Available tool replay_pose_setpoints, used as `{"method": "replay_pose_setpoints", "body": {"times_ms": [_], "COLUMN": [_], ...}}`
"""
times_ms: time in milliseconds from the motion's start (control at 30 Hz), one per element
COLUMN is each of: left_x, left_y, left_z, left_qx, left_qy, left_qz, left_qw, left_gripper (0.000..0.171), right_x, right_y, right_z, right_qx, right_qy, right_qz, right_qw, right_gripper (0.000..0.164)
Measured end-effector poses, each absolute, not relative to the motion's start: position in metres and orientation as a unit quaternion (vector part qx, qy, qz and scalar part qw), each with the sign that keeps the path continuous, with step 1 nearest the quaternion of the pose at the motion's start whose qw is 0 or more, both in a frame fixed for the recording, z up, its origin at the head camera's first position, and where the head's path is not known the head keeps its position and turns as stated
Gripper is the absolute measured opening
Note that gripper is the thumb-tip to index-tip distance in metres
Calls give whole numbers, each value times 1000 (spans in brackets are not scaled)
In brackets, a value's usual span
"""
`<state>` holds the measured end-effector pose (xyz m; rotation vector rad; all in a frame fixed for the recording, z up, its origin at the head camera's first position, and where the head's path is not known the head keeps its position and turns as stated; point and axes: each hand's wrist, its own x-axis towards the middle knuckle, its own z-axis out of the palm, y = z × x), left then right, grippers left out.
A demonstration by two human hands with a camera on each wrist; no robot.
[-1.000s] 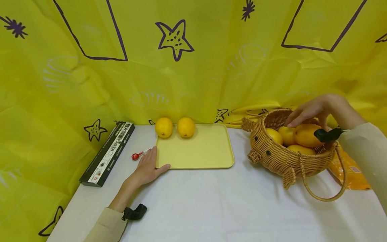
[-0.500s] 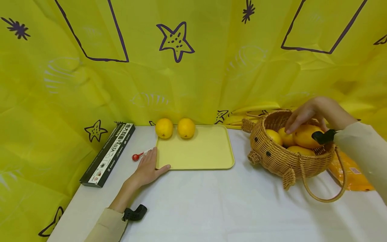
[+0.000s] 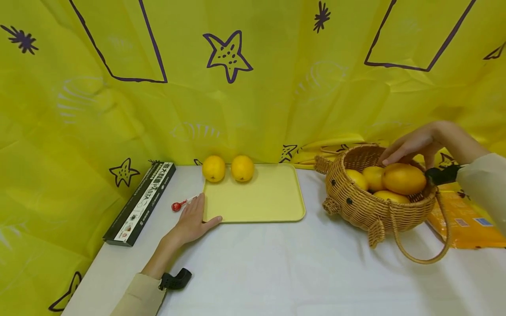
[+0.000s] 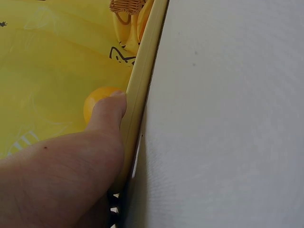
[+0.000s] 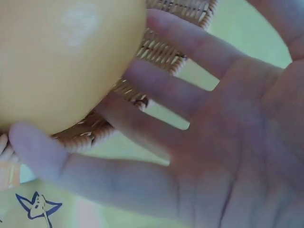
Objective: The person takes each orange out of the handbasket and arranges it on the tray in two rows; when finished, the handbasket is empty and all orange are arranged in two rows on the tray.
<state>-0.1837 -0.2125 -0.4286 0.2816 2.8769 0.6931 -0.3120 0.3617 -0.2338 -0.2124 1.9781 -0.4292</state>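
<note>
My left hand (image 3: pixel 191 223) rests at the near left corner of a pale yellow tray (image 3: pixel 261 199), fingers straight along its left side and thumb on the front edge. Two oranges (image 3: pixel 214 168) sit at the tray's back left. At the right stands a pig-shaped wicker basket (image 3: pixel 367 215) with several yellow fruits inside. Over its back rim reaches my right hand (image 3: pixel 423 140), at a large smooth mango (image 3: pixel 404 179). The right wrist view shows the fingers (image 5: pixel 190 42) spread and mostly straight beside and behind the mango (image 5: pixel 66 61).
A red lollipop (image 3: pixel 176 206) lies left of the tray, its stick by my left fingers. Farther left is a black pasta box (image 3: pixel 140 204). An orange packet (image 3: pixel 466 219) lies behind the basket's hanging handle (image 3: pixel 424 261). A yellow patterned cloth (image 3: pixel 253 109) hangs at the back.
My right hand has shifted right and slightly back over the basket, uncovering more of the mango and the packet. My left hand and the tray have stayed put.
</note>
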Motion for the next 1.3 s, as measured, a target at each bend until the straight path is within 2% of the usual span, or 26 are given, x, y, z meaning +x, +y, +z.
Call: {"method": "replay_pose_setpoints", "body": {"times_ms": [267, 733, 1033, 1300], "left_x": [-183, -185, -185, -185], "left_y": [-212, -214, -214, -214], "left_z": [-432, -431, -433, -433], "left_qx": [103, 98, 98, 96], "left_qy": [966, 966, 966, 966], "left_qz": [223, 226, 226, 227], "left_qw": [81, 80, 76, 78], "left_gripper": [101, 102, 101, 101], "right_x": [-304, -304, -306, -309], "right_y": [359, 356, 353, 354], "right_z": [-251, -259, -263, -266], "right_qx": [-68, -13, -15, -1], "right_qy": [820, 818, 831, 828], "right_qz": [-199, -206, -178, -181], "right_qw": [532, 536, 526, 530], "right_gripper": [81, 93, 82, 85]}}
